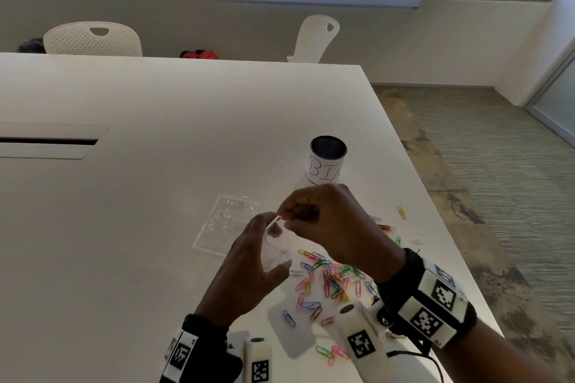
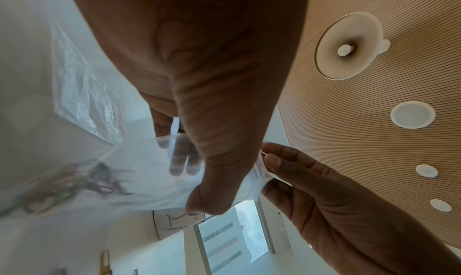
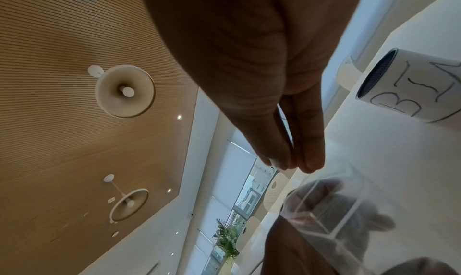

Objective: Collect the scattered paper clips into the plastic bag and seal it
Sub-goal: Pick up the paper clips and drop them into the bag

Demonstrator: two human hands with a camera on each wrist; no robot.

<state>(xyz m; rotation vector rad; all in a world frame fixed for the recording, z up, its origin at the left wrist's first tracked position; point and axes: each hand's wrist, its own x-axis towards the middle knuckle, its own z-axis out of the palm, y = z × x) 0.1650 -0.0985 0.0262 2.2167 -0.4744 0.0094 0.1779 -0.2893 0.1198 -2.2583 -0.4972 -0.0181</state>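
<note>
Holding plastic bag [image 1: 275, 246] aloft, hands [image 1: 249, 261] pinching rim

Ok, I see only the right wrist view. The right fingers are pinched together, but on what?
Observer: In the left wrist view the right hand pinches the top edge of the plastic bag, which the left hand holds.
Operator: Are clips left on the table?
Observer: Yes. The head view shows many coloured paper clips scattered on the table, below the right wrist.
</note>
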